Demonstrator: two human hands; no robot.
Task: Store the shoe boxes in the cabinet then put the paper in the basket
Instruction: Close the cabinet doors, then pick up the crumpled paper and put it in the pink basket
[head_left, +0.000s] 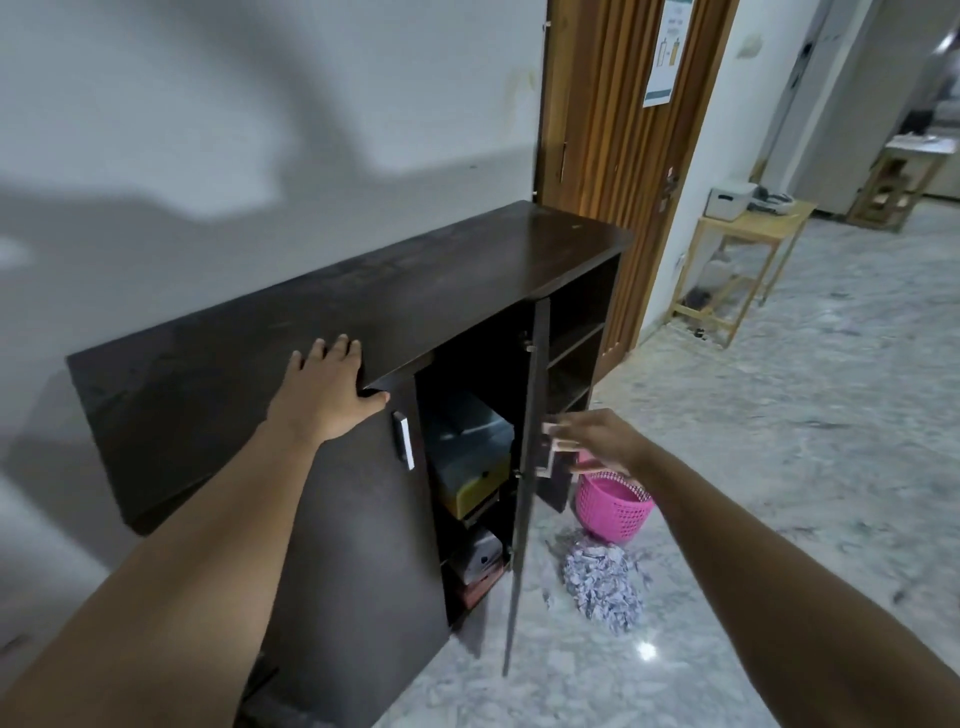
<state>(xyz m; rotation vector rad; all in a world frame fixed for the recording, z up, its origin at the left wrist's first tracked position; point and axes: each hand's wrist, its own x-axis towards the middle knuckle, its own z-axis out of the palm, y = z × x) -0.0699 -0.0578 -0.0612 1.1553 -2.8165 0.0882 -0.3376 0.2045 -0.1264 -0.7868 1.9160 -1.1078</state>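
My left hand (324, 387) lies flat and open on the dark wooden cabinet (322, 306). My right hand (597, 439) has loose fingers at the open door (524, 457), holding nothing. Stacked cardboard shoe boxes (470, 467) sit inside. I should push the door slowly shut. Crumpled white paper (602, 584) lies at five o'clock from the boxes, beside the pink plastic basket (613, 506).

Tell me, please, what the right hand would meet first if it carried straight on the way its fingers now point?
Most likely the open cabinet door: the right hand points left, fingertips blurred at the door's edge. Depth is unclear, so contact can't be confirmed.
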